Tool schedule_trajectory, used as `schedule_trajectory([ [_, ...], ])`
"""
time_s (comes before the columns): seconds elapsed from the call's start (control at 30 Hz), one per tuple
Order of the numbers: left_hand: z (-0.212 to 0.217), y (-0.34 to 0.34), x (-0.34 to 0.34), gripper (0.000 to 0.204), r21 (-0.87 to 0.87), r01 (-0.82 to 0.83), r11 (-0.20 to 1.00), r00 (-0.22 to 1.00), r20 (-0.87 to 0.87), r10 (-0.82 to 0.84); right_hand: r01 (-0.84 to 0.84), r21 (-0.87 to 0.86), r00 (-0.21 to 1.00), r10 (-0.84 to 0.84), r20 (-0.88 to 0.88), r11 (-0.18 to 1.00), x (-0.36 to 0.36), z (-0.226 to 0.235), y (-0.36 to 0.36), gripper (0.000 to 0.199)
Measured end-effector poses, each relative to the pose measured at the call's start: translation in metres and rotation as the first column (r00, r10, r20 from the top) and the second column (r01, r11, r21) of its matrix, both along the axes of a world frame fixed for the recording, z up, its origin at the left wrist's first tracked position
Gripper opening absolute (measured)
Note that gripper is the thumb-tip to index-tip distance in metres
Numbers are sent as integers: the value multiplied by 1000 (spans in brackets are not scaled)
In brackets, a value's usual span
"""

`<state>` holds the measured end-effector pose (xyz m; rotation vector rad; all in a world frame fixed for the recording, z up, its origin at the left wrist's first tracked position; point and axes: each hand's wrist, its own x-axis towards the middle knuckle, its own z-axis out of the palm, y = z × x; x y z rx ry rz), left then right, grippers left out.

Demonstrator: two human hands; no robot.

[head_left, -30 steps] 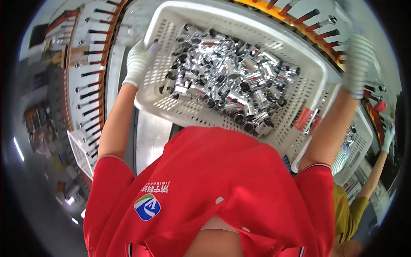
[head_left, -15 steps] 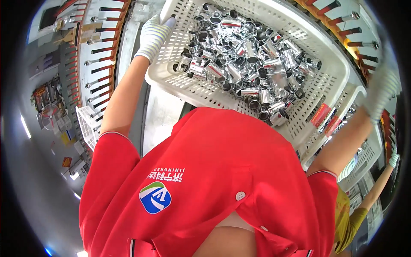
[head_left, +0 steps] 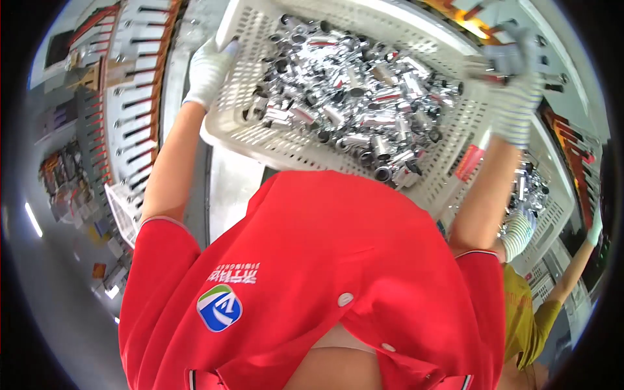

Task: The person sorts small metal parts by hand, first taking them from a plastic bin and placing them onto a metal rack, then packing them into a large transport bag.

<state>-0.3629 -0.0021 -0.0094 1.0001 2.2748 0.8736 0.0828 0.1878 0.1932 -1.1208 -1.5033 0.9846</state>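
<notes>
My left hand (head_left: pixel 209 73), in a striped white glove, grips the left rim of a large white plastic basket (head_left: pixel 237 140). Inside lie many short shiny chrome tubes (head_left: pixel 356 92), heaped loosely, some with red marks. My right hand (head_left: pixel 517 97), gloved alike, is over the basket's right side. Motion blurs its fingers, which look closed around a chrome tube (head_left: pixel 480 67) with a reddish patch. The exact grip is smeared.
Racks of parts on pegs run along the left (head_left: pixel 146 97) and far right (head_left: pixel 565 133). A second white basket (head_left: pixel 559 214) of chrome tubes stands at right, where a co-worker's gloved hand (head_left: pixel 518 235) reaches in. That person's yellow-green sleeve (head_left: pixel 546 320) is at lower right.
My right hand has swung left from beside the right-hand rack to over the basket, a chrome tube now showing at its fingers. The whole view has shifted slightly; my left hand stays on the rim.
</notes>
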Motion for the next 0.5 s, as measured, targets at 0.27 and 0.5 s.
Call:
schedule_trajectory([
  [0.27,-25,-18,-18,46,113,1,994,995,97,-13,-328,-383,568,-144,-811,864,-13,-59,-14,43],
  [0.5,-39,-39,-40,37,72,-6,997,986,169,-7,-435,-520,837,543,67,735,-54,-44,-74,31],
])
